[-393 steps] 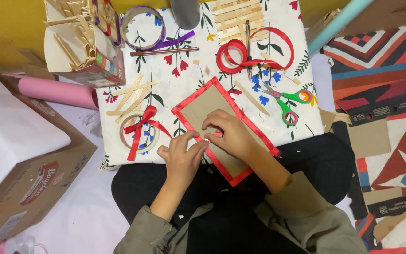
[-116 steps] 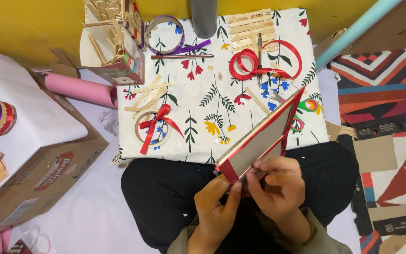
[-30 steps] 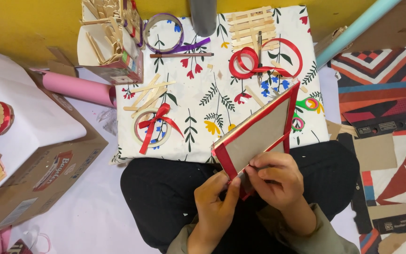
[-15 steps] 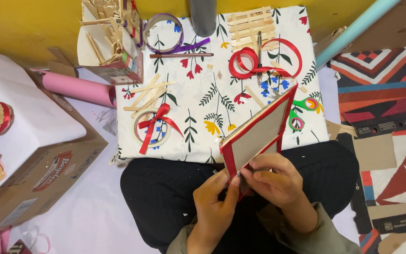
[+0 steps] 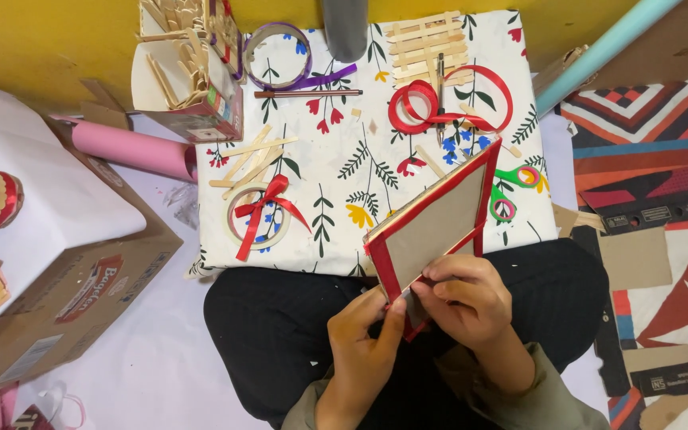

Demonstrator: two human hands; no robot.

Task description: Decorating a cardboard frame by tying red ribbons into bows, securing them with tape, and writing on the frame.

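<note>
A cardboard panel edged with red ribbon (image 5: 435, 223) is held tilted above my lap, its far corner over the flowered cloth (image 5: 336, 167). My right hand (image 5: 463, 299) grips its near lower edge. My left hand (image 5: 364, 338) pinches the red ribbon border at the near corner, thumb against the right hand's fingers. Both hands are closed on the panel.
On the cloth lie a red ribbon spool (image 5: 424, 107), scissors with coloured handles (image 5: 515, 187), a tape ring tied with a red bow (image 5: 260, 215), loose wooden sticks (image 5: 248, 155), a stick raft (image 5: 428, 44) and a purple-ribbon ring (image 5: 276, 56). A pink roll (image 5: 129, 147) and cardboard box (image 5: 65, 295) are left.
The panel has turned a little in my hands, showing more of its cardboard face. My left hand's fingers have shifted along the near ribbon corner.
</note>
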